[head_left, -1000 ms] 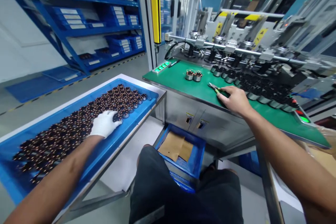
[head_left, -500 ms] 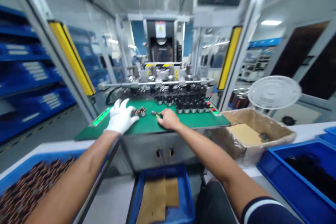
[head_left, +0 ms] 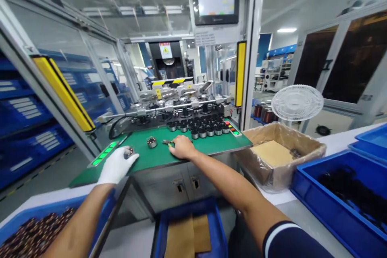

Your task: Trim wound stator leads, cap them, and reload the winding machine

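Observation:
My left hand [head_left: 116,165], in a white glove, is closed round a small wound coil part [head_left: 128,152] above the near left of the green mat [head_left: 151,157]. My right hand [head_left: 180,147] is bare and rests on the mat, closed over a small pair of cutters [head_left: 167,142] whose tip sticks out to the left. One coil part [head_left: 151,142] stands alone on the mat between my hands. Several dark coil parts [head_left: 201,125] stand in rows at the back of the mat.
Behind the mat is a machine [head_left: 181,100] with yellow light bars [head_left: 65,92] at the sides. A lined cardboard box [head_left: 279,153] and a blue bin [head_left: 338,193] are at the right. A blue tray of coils [head_left: 27,234] is lower left, another blue bin [head_left: 189,229] below.
My left hand went from the tray of coils to the mat and has drawn back toward me holding one coil part. The view swung right and up. My right hand stayed on the cutters.

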{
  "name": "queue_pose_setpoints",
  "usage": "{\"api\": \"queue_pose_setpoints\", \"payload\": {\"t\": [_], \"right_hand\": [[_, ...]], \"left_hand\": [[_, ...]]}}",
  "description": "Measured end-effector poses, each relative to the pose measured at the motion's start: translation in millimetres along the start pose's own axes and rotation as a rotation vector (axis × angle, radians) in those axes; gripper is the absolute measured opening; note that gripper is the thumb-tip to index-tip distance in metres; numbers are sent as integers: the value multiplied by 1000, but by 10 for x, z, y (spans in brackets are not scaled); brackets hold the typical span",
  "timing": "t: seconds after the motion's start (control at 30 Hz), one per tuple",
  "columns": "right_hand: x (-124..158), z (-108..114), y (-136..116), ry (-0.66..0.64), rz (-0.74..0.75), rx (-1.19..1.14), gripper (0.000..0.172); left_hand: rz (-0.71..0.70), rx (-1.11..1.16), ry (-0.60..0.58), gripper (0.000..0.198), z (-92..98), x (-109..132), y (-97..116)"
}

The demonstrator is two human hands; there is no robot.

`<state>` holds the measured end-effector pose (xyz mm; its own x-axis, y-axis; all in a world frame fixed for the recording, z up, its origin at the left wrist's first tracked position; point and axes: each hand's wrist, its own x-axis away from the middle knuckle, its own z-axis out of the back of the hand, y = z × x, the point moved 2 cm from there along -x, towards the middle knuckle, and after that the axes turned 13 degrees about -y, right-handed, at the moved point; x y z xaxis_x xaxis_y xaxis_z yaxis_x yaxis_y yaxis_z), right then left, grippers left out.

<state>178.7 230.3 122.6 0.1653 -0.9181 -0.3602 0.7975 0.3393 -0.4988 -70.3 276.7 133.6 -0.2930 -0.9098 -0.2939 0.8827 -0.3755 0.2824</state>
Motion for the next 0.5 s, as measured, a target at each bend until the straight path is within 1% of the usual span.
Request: {"api": "queue_pose_setpoints", "payload": {"t": [0.07,0.13,0.17,0.2,0.23,0.27,0.33,0.4,0.43,0.5], "right_hand": [[56,38,-56,37,57,-81,10],[201,31,-148,70,132,-188,16],[317,5,-205,75,168,-246,20],[463,-33,-268,72,199,-298,24],[636,-76,-336,62,231,-362,27],[828,-118,-407,53,262,-450,29],[1224,-175,-552,45,311,-714,30],[1551,-196,-684,52,295,-1007,30],[1665,-196,-739,52,262,-1121,30],[1795,-175,-816,51,186,-1228,28]], "left_hand": [[21,102,119,31,35,395,71],[16,172,220,32,63,841,232],[-1,194,258,31,76,1056,342],[-35,216,304,30,90,1256,464],[-114,254,359,28,109,1436,595],[-181,275,369,25,120,1588,721],[-278,287,329,24,131,1813,935],[-333,256,274,28,125,1950,1082],[-363,238,265,29,118,1993,1135],[-428,212,273,31,94,2038,1213]]}}
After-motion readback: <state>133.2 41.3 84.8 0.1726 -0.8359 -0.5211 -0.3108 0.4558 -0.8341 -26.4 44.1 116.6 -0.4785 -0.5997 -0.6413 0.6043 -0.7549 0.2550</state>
